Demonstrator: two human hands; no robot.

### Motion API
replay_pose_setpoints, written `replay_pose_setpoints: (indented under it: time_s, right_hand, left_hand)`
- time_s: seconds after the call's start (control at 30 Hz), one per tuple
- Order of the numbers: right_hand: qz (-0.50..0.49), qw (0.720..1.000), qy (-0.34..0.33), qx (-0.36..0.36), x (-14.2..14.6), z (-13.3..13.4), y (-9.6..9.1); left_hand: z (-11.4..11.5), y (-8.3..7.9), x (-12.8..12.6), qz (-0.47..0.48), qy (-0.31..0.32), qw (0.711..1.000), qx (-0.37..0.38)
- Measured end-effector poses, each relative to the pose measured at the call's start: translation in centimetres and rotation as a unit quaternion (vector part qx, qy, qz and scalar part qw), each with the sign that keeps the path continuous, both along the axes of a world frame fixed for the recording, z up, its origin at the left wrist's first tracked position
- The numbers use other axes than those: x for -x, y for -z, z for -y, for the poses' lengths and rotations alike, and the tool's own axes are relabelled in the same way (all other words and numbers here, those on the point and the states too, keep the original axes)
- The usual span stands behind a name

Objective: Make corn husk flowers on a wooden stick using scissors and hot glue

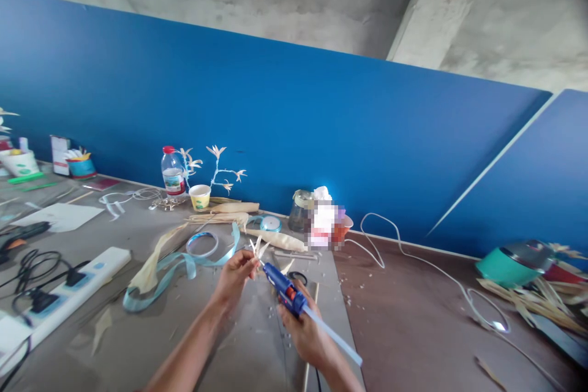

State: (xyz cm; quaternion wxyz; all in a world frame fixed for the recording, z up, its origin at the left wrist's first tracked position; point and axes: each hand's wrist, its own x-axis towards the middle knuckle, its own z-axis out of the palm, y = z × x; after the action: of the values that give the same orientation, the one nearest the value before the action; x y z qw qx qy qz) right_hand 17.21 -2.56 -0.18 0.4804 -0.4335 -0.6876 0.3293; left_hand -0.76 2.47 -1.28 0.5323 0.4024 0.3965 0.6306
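Note:
My right hand (303, 327) is closed around a blue hot glue gun (285, 288), with a clear glue stick (333, 337) sticking out of its back. The nozzle points at a small cream flower of dried leaf strips (258, 249). My left hand (236, 272) pinches that flower at its base, just left of the nozzle. Both hands hover over the grey table (184, 318), close to its right edge.
A light blue ribbon (184, 266) and dried husks (275, 239) lie ahead of my hands. A white power strip (68, 294) with black cables is at the left. A water bottle (173, 174), a small cup (199, 197) and a glass jar (301, 211) stand by the blue wall. A brown table (413, 318) at the right carries a white cable and a teal bowl (503, 266).

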Motion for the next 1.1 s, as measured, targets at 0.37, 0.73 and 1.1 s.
replay_pose_setpoints:
  time_s: [0.37,0.73,1.1]
  right_hand:
    - [-0.031,0.999,-0.034,-0.028,-1.4,-0.3,-1.8]
    - [0.107,0.975,0.179,-0.071,-6.6,-1.4,-0.6]
    - [0.319,0.913,0.256,0.005,-12.7,1.0,6.3]
  left_hand:
    - [0.1,-0.3,-0.2,0.047,0.004,0.999,0.018]
    - [0.0,-0.2,-0.2,0.088,0.026,0.995,0.027]
    - [0.6,-0.2,-0.1,0.141,0.089,0.986,0.012]
